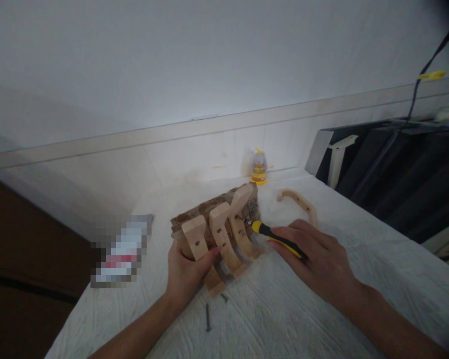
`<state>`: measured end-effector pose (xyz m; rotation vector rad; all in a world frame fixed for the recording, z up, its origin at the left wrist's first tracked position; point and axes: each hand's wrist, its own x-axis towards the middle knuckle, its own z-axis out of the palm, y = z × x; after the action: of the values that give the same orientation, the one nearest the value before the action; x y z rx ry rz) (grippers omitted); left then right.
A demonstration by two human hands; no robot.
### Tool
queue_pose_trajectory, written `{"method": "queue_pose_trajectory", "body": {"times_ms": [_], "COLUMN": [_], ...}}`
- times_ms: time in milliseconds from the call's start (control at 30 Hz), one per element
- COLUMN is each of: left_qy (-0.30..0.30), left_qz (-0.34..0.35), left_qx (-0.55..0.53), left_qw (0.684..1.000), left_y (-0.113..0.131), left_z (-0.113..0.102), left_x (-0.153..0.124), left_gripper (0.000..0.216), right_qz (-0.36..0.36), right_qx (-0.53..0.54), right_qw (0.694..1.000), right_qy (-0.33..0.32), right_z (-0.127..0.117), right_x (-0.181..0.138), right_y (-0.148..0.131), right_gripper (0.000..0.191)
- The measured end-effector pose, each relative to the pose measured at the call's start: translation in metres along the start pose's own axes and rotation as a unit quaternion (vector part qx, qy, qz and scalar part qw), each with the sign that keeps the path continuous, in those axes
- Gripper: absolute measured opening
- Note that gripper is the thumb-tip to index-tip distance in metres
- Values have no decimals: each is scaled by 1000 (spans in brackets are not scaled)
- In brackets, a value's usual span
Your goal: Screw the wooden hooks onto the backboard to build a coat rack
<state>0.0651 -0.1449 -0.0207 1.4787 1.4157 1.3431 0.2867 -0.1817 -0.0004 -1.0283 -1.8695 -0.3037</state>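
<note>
A wooden hook rack [217, 227] stands on edge on a white cloth-covered surface [277, 309]; three pale wooden hooks are fixed to its bark-edged board. My left hand [187, 274] is closed around the nearest hook and the board's lower end. My right hand [316, 259] grips a yellow-and-black screwdriver [273, 234], whose tip touches the side of the farthest hook [241, 219].
A loose curved wooden hook [299, 202] lies behind my right hand. Two dark screws [208, 316] lie on the cloth near my left wrist. A yellow bit holder [259, 168] stands by the wall. A blurred packet [121, 252] lies left; dark furniture [396, 169] is right.
</note>
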Motion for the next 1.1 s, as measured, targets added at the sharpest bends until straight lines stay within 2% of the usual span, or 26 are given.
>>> {"method": "queue_pose_trajectory", "body": {"times_ms": [67,133,200,233,300,367,433,467,500,533,567,600,633,733,767,800,867,933,1033,1100], "left_qy": [2,9,14,15,13,15,21,27,35,44,52,54,50,32,32,33,30,22,17,13], "left_qz": [15,24,26,24,21,19,19,16,11,6,1,-3,-7,-10,-9,-5,4,12,23,29], "left_qx": [4,8,13,16,20,26,32,35,37,39,40,38,35,27,26,24,17,11,16,17], "left_qw": [1000,1000,999,999,999,999,999,999,999,998,998,998,998,999,999,999,999,1000,999,999], "left_y": [2,4,5,5,5,4,4,3,3,3,2,2,3,3,3,3,1,0,0,1], "left_z": [0,1,1,1,2,2,1,1,1,0,0,0,-1,-1,-1,-1,-1,-2,-2,-2], "left_x": [0,0,-1,-1,-2,-2,-2,-1,0,1,2,2,3,5,5,5,5,5,5,4], "left_gripper": [28,26,24,24,22,20,20,22,24,27,29,30,29,25,25,25,25,24,21,19], "right_qz": [14,67,173,245,393,505,571,591,601,603,596,579,551,389,314,241,118,35,-36,-34], "right_qx": [-20,2,73,127,256,377,462,492,514,527,529,517,487,297,223,154,49,-27,-107,-117], "right_qw": [1000,998,982,961,883,776,677,638,610,596,600,626,673,869,920,956,989,996,992,991], "right_qy": [-13,-12,-6,-8,-22,-33,-38,-41,-45,-54,-64,-74,-80,-72,-67,-65,-74,-77,-56,-57], "right_z": [0,1,2,2,3,3,4,5,6,6,7,7,7,5,5,4,4,5,7,8], "right_x": [-1,-1,2,4,9,14,16,17,17,17,17,16,15,10,8,6,1,-3,-5,-4], "right_y": [-2,-7,-12,-13,-13,-10,-6,-5,-4,-3,-3,-4,-4,-5,-5,-4,-2,-1,-1,-2], "right_gripper": [10,12,14,18,26,33,34,33,31,29,27,26,24,12,9,10,17,22,20,17]}}
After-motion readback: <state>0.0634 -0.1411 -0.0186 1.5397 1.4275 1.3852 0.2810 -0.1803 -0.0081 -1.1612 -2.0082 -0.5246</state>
